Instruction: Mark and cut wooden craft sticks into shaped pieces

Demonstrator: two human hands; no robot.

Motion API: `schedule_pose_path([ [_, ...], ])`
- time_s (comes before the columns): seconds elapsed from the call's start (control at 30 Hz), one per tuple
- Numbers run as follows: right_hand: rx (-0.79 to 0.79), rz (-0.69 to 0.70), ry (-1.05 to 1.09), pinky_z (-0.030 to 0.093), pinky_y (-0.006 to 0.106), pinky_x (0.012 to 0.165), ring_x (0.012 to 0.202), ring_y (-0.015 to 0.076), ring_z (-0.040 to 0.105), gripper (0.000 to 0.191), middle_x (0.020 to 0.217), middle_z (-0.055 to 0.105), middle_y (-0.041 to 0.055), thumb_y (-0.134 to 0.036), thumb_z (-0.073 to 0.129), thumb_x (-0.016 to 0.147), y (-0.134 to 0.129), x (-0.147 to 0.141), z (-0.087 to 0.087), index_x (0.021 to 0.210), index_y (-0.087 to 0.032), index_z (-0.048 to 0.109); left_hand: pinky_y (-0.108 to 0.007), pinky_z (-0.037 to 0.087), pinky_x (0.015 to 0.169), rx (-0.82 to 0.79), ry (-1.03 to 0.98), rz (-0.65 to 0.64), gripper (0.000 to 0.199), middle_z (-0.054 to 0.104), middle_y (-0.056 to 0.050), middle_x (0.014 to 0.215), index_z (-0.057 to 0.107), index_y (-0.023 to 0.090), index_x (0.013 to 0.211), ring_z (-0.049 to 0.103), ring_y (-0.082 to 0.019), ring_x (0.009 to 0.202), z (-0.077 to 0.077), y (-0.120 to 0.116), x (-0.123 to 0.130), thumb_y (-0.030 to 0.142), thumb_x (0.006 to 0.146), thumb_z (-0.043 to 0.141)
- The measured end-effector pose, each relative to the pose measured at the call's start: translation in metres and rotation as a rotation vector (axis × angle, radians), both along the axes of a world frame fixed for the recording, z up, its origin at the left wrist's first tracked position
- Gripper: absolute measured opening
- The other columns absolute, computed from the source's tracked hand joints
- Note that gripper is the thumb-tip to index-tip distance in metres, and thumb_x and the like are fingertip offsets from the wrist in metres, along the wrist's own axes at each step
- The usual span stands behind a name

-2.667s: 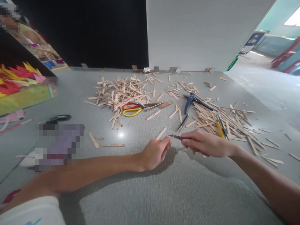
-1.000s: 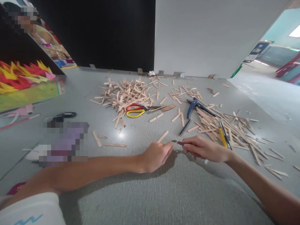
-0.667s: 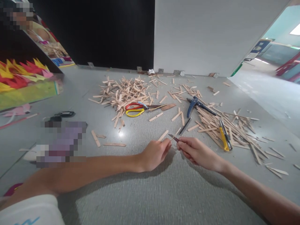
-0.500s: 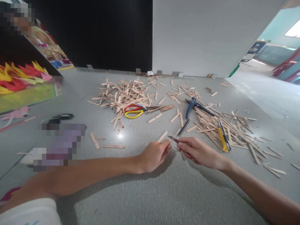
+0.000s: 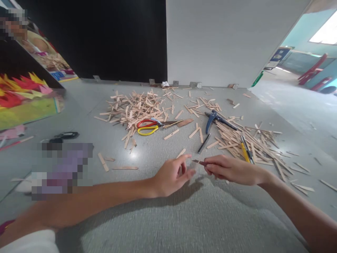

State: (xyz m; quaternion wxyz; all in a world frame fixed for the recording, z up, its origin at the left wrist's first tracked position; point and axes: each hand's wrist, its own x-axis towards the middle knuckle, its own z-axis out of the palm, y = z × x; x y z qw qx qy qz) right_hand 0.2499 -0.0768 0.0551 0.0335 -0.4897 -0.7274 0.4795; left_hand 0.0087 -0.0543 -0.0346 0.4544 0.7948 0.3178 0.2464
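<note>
My left hand (image 5: pixel 172 175) is open, thumb and forefinger apart, with nothing visible between them. Facing it, my right hand (image 5: pixel 231 169) grips a small knife (image 5: pixel 199 162), its dark pointed blade directed toward my left fingers. A small light sliver seems to lie against the blade; I cannot make out more. Just beyond my left fingertips lies a craft stick (image 5: pixel 181 153). Farther forward, red-and-yellow-handled scissors (image 5: pixel 147 127) rest at the edge of a heap of cut sticks (image 5: pixel 139 107). A dark pen-like rod (image 5: pixel 204 143) lies beyond my right hand.
A blue cutter tool (image 5: pixel 214 117) and a yellow utility knife (image 5: pixel 245 150) lie by a pile of long sticks (image 5: pixel 237 137). Black and white panels (image 5: pixel 210 42) stand behind. Left are keys (image 5: pixel 67 135) and a paper-flame box (image 5: pixel 28 112); a person is beyond.
My left hand has opened from a pinch near the blade, its fingers now spread. My right hand still holds the knife, slightly farther right. The view has shifted a little.
</note>
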Motion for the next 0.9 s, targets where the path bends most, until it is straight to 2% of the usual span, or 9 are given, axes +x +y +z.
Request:
schedule_pose_path([
  [0.1,0.121,0.124,-0.133,0.043,0.029,0.07,0.076,0.0189,0.061,0.035,0.08,0.067,0.0048,-0.033,0.042,0.107,-0.009,-0.004,0.008,0.087,-0.02,0.068,-0.029,0.056,0.075,-0.267,-0.137,-0.059,0.071,0.071,-0.007,0.108,0.054,0.018,0.147,0.069,-0.017,0.082,0.013,-0.004,0.0,0.058,0.092,0.075],
  [0.2,0.258,0.199,-0.251,0.041,0.029,0.069,0.078,0.0206,0.064,0.034,0.083,0.072,0.0069,-0.022,0.045,0.106,-0.023,-0.014,0.001,0.092,-0.019,0.076,-0.034,0.055,0.091,-0.456,-0.235,-0.167,0.053,0.07,-0.005,0.106,0.062,0.021,0.133,0.069,-0.019,0.096,0.019,-0.013,0.002,0.044,0.089,0.081],
  [0.3,0.34,0.234,-0.348,0.037,0.029,0.063,0.07,0.0194,0.062,0.035,0.08,0.071,0.007,-0.019,0.046,0.106,-0.032,-0.02,-0.009,0.09,-0.019,0.077,-0.03,0.053,0.083,-0.565,-0.284,-0.188,0.029,0.065,0.0,0.095,0.063,0.021,0.108,0.067,-0.015,0.086,0.019,-0.019,0.004,0.034,0.09,0.08],
  [0.37,0.361,0.263,-0.359,0.036,0.029,0.063,0.07,0.0196,0.062,0.036,0.079,0.07,0.0067,-0.02,0.045,0.107,-0.032,-0.02,-0.011,0.092,-0.019,0.078,-0.026,0.05,0.073,-0.605,-0.301,-0.187,0.026,0.062,0.003,0.089,0.056,0.021,0.099,0.066,-0.012,0.077,0.017,-0.02,0.005,0.033,0.09,0.078],
  [0.47,0.317,0.296,-0.323,0.039,0.029,0.065,0.074,0.0207,0.064,0.037,0.077,0.069,0.0054,-0.024,0.043,0.11,-0.026,-0.019,-0.003,0.097,-0.021,0.077,-0.023,0.043,0.063,-0.667,-0.312,-0.223,0.029,0.061,0.005,0.079,0.049,0.023,0.099,0.066,-0.011,0.069,0.017,-0.021,0.004,0.035,0.093,0.076],
  [0.63,0.208,0.339,-0.261,0.042,0.029,0.069,0.078,0.0214,0.063,0.038,0.074,0.067,0.0045,-0.027,0.038,0.109,-0.015,-0.014,0.01,0.09,-0.021,0.07,-0.024,0.048,0.069,-0.683,-0.318,-0.245,0.033,0.065,0.004,0.072,0.045,0.023,0.101,0.067,-0.012,0.069,0.019,-0.022,0.001,0.036,0.095,0.075],
  [0.73,0.186,0.294,-0.228,0.046,0.031,0.073,0.079,0.022,0.064,0.039,0.077,0.068,0.0058,-0.035,0.038,0.107,-0.007,0.01,0.01,0.082,-0.022,0.065,-0.023,0.05,0.066,-0.645,-0.352,-0.198,0.034,0.063,0.005,0.085,0.042,0.024,0.099,0.069,-0.01,0.065,0.014,-0.018,0.001,0.036,0.096,0.074],
  [0.83,0.202,0.093,-0.289,0.051,0.035,0.076,0.079,0.0243,0.067,0.048,0.085,0.072,0.0093,-0.051,0.035,0.104,0.003,0.05,0.012,0.086,-0.021,0.068,-0.022,0.052,0.062,-0.593,-0.393,-0.153,0.035,0.058,0.002,0.108,0.039,0.025,0.101,0.072,-0.007,0.065,0.006,-0.01,0.003,0.036,0.097,0.072],
  [0.9,0.175,-0.011,-0.327,0.054,0.036,0.078,0.085,0.0272,0.071,0.053,0.094,0.076,0.0116,-0.06,0.037,0.1,0.01,0.073,0.013,0.097,-0.021,0.072,-0.021,0.05,0.063,-0.556,-0.375,-0.143,0.031,0.058,0.0,0.112,0.041,0.025,0.108,0.075,-0.01,0.073,0.003,-0.007,0.005,0.037,0.1,0.069],
])
